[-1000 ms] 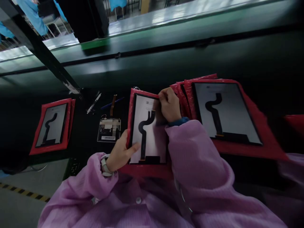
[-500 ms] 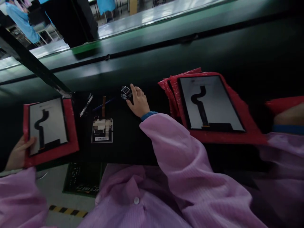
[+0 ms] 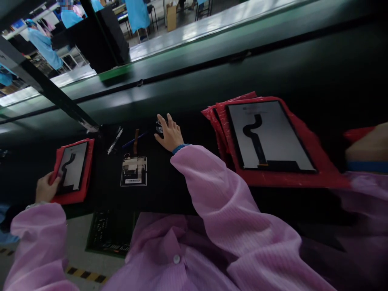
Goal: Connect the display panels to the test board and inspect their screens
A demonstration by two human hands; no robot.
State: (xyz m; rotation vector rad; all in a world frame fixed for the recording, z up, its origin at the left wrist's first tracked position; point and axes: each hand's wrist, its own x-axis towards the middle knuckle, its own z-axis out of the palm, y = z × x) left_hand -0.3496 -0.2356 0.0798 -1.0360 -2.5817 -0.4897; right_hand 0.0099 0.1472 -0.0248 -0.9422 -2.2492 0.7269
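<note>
My left hand (image 3: pixel 47 188) grips the near left edge of a red wrap (image 3: pixel 83 192) that has a screen panel (image 3: pixel 74 165) with a dark flex cable lying on it. Fingers spread, my right hand (image 3: pixel 170 133) is over a small shiny metal object (image 3: pixel 159 126), partly covering it. Between the two hands lies a small circuit board (image 3: pixel 134 171) with a brown ribbon (image 3: pixel 136 141) at its top. A larger screen panel (image 3: pixel 273 137) rests on a stack of red wraps (image 3: pixel 327 169) to the right.
A white pen (image 3: pixel 115 141) and a blue stick (image 3: pixel 133 140) lie behind the board. A dark post (image 3: pixel 51 91) rises at the left. Another person's hand (image 3: pixel 370 145) is at the right edge. A green crate (image 3: pixel 110 234) stands below the table.
The left panel and its red wrap have moved away and to the right with my left hand. My right hand has shifted slightly left, over the shiny object, its fingers spreading.
</note>
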